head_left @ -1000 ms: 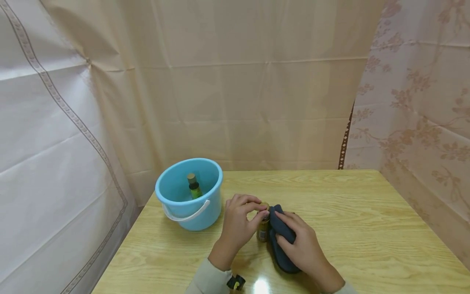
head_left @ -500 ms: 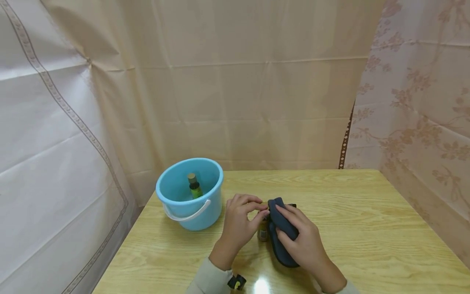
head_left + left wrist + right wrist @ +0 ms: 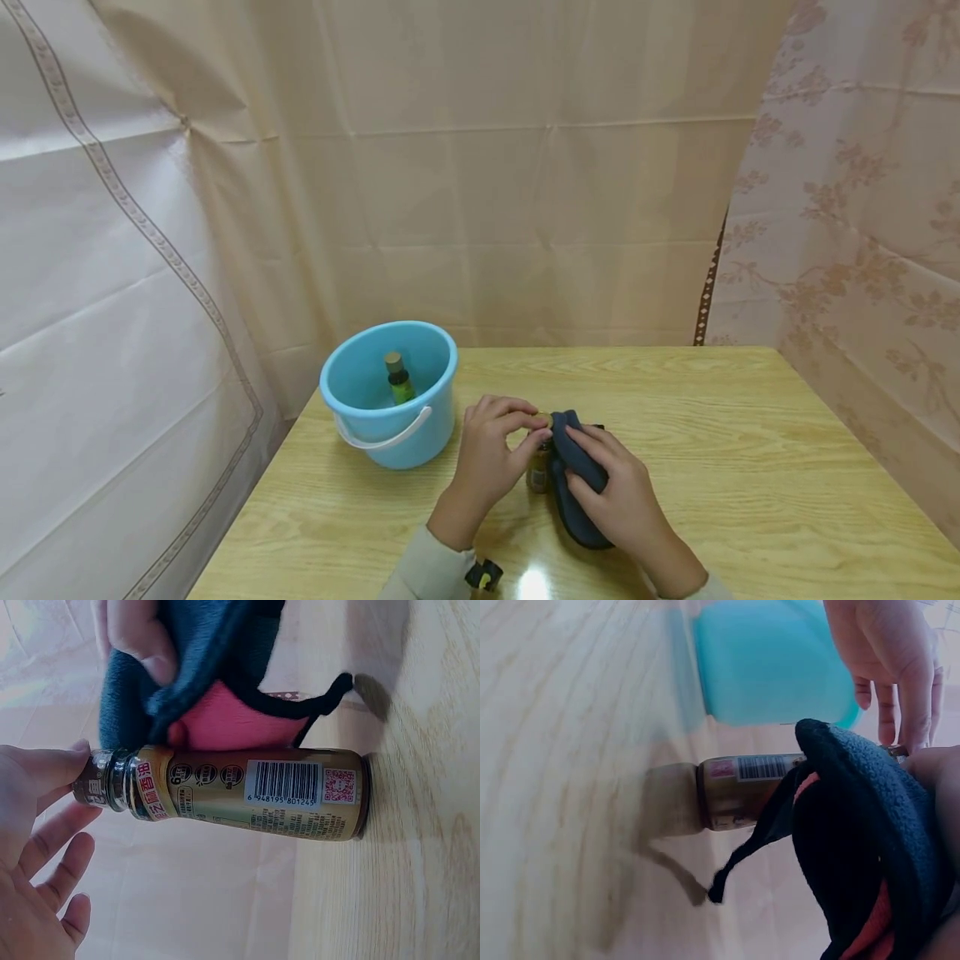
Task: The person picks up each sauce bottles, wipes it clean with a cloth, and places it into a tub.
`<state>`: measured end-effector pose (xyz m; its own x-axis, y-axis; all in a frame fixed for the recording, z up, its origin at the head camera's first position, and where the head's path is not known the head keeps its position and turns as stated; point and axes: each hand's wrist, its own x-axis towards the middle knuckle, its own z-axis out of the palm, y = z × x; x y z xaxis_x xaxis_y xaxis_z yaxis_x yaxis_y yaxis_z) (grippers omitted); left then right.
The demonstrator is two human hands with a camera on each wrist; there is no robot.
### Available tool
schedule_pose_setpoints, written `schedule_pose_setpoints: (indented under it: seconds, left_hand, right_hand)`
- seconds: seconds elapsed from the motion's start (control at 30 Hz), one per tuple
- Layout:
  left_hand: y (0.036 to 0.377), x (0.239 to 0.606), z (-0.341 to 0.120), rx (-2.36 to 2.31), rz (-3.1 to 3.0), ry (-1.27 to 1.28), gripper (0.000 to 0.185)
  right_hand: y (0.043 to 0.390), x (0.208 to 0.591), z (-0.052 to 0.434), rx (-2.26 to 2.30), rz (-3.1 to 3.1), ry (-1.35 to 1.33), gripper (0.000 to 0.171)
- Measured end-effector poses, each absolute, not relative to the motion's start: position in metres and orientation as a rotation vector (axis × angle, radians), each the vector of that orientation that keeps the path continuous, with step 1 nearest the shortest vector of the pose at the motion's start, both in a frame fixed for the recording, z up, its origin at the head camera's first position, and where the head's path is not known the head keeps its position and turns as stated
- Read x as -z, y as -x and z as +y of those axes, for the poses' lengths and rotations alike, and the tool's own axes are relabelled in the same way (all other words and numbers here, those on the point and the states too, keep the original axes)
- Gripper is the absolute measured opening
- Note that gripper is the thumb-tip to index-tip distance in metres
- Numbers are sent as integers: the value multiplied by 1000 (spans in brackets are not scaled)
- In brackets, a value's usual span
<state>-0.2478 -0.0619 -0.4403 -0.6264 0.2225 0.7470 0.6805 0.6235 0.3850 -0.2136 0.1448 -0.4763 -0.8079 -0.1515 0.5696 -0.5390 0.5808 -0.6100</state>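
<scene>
Gold bottle upright, left fingers pinching cap, cloth alongside

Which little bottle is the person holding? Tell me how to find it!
Look at the wooden table and find the blue bucket near its left edge. Just right of it, the left hand pinches the cap of a small gold bottle standing beside a dark blue cloth. Unlike the green bottle inside the bucket, it is gold with a barcode.

On the gold bottle I read a barcode numbered 6 948195 801245; a QR code sits beside it, toward the base; red Chinese characters band the shoulder, too blurred for me to read; the smaller print is illegible.
</scene>
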Motion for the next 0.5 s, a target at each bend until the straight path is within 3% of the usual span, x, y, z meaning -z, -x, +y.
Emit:
schedule_pose_setpoints:
  seconds: [0.5]
  left_hand:
    - [249,442,-62,910,-2178,722,13]
  right_hand:
    - [214,486,145,-1130,-2459,-496,57]
